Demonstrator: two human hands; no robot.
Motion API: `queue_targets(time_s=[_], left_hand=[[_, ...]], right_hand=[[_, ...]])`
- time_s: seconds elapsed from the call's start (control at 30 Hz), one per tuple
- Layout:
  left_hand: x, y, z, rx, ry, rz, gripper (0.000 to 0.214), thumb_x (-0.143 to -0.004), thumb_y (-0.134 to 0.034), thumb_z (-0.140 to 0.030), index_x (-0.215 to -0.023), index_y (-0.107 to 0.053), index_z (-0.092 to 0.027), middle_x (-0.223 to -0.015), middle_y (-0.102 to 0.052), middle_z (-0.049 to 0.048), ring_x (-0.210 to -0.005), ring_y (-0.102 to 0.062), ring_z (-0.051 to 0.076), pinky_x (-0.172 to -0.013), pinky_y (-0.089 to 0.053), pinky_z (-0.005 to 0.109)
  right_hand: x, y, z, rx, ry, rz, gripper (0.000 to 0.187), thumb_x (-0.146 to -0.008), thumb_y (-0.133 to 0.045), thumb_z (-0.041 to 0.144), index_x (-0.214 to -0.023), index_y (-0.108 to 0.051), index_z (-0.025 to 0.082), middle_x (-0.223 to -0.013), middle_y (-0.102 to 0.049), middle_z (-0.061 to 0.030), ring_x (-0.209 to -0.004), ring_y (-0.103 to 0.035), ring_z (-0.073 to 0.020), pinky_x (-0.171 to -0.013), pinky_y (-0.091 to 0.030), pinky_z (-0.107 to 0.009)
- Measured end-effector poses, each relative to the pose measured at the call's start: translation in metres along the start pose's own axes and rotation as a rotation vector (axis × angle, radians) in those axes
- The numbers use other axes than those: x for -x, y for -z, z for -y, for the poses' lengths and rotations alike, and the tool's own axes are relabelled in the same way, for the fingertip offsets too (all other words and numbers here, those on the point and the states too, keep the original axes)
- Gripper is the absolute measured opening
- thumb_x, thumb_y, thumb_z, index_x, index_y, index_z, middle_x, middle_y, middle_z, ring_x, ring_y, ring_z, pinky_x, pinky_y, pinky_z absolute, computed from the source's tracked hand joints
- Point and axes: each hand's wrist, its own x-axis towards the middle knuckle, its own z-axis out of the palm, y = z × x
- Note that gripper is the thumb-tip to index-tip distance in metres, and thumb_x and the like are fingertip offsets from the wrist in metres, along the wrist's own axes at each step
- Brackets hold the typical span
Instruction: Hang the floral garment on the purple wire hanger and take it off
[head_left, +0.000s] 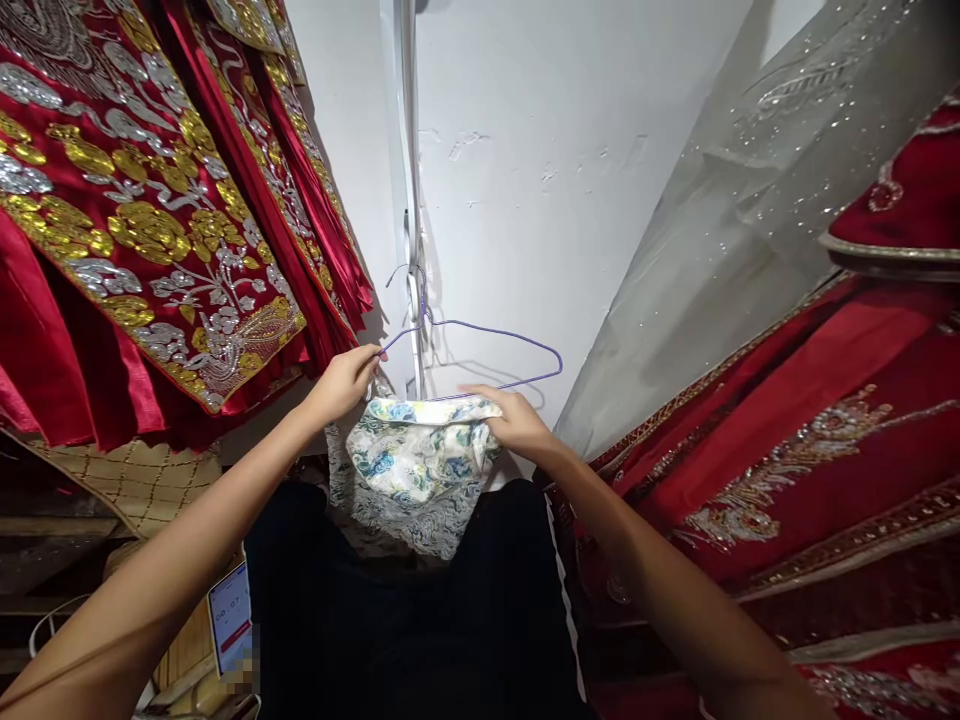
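A purple wire hanger (517,334) is in front of me, its hook up near a white metal upright. My left hand (346,382) is closed round the hanger's left end, fingertips on the wire. Below the hanger hangs a white garment (420,460) with a blue, green and yellow floral print, a waistband-like top edge and lacy fabric beneath. The hanger's lower bar runs down behind that top edge. My right hand (519,422) pinches the garment's right upper corner, fingers along the edge. Whether it also touches the bar is hidden.
Red garments with gold and silver embroidery (150,230) hang at the left. At the right are a sheer glittery white fabric (675,230) and red beaded garments (787,430). The white metal upright (409,120) stands against a white wall. A phone (231,620) showing a timer is at lower left.
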Motion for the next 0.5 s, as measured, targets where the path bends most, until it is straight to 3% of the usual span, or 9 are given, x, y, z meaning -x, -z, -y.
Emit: queue_targets(time_s=[0.1,0.13,0.2,0.27,0.33,0.4,0.43,0.5], left_hand=[[0.001,0.009,0.0,-0.015,-0.013,0.036,0.034,-0.1,-0.033,-0.038,-0.1,-0.059,-0.016,-0.088,-0.064,0.0049,-0.081,-0.059,0.018,-0.077,-0.044,0.027],[0.0,0.012,0.001,-0.03,-0.021,0.054,0.034,-0.1,-0.033,-0.039,-0.098,-0.059,-0.017,-0.087,-0.063,0.0049,-0.081,-0.059,0.019,-0.077,-0.044,0.027],[-0.002,0.017,0.003,-0.07,-0.045,0.075,0.033,-0.099,-0.035,-0.04,-0.094,-0.059,-0.018,-0.085,-0.062,0.0053,-0.081,-0.058,0.02,-0.077,-0.044,0.029],[-0.003,0.021,0.007,-0.102,-0.052,0.055,0.033,-0.098,-0.037,-0.041,-0.091,-0.06,-0.018,-0.088,-0.061,0.0065,-0.085,-0.058,0.021,-0.08,-0.044,0.03],[-0.003,0.024,0.012,-0.104,-0.02,-0.021,0.032,-0.098,-0.037,-0.041,-0.095,-0.061,-0.019,-0.096,-0.062,0.0074,-0.091,-0.059,0.022,-0.084,-0.044,0.031],[0.0,0.026,0.019,-0.082,0.06,-0.113,0.033,-0.098,-0.037,-0.042,-0.101,-0.06,-0.018,-0.098,-0.064,0.0064,-0.09,-0.059,0.021,-0.082,-0.044,0.03],[0.001,0.026,0.022,-0.07,0.105,-0.138,0.035,-0.098,-0.037,-0.044,-0.099,-0.06,-0.018,-0.093,-0.064,0.0052,-0.085,-0.059,0.02,-0.078,-0.043,0.029],[0.004,0.024,0.026,-0.037,0.162,-0.119,0.039,-0.097,-0.037,-0.047,-0.089,-0.06,-0.017,-0.079,-0.062,0.0023,-0.074,-0.056,0.018,-0.069,-0.042,0.027]], right_hand=[[0.003,0.022,-0.012,0.089,-0.085,-0.342,0.088,-0.069,-0.05,0.01,-0.154,-0.034,0.023,-0.076,-0.069,-0.0011,-0.062,-0.058,-0.0193,-0.063,-0.048,-0.031],[0.002,0.031,-0.017,0.094,-0.12,-0.424,0.087,-0.07,-0.051,0.012,-0.154,-0.033,0.02,-0.067,-0.065,0.0005,-0.056,-0.055,-0.018,-0.058,-0.046,-0.03],[-0.002,0.053,-0.022,0.05,-0.189,-0.463,0.073,-0.071,-0.056,0.016,-0.144,-0.051,0.015,-0.06,-0.061,0.0013,-0.05,-0.05,-0.0159,-0.053,-0.043,-0.029],[-0.005,0.078,-0.02,-0.057,-0.219,-0.312,0.047,-0.072,-0.063,0.023,-0.118,-0.071,0.014,-0.061,-0.063,-0.0011,-0.052,-0.053,-0.0159,-0.052,-0.042,-0.028],[-0.007,0.101,-0.013,-0.179,-0.219,-0.043,0.027,-0.072,-0.071,0.032,-0.094,-0.077,0.015,-0.065,-0.067,-0.0034,-0.057,-0.058,-0.0174,-0.052,-0.044,-0.028],[-0.007,0.112,-0.004,-0.29,-0.217,0.204,0.029,-0.073,-0.075,0.044,-0.08,-0.077,0.016,-0.065,-0.068,-0.0048,-0.058,-0.061,-0.0188,-0.052,-0.046,-0.029],[-0.008,0.11,0.0,-0.341,-0.218,0.254,0.035,-0.074,-0.074,0.052,-0.077,-0.076,0.017,-0.065,-0.068,-0.0058,-0.058,-0.062,-0.0197,-0.051,-0.047,-0.03],[-0.012,0.09,0.004,-0.386,-0.177,0.135,0.049,-0.079,-0.066,0.064,-0.079,-0.076,0.016,-0.07,-0.07,-0.0086,-0.062,-0.065,-0.0225,-0.054,-0.051,-0.033]])
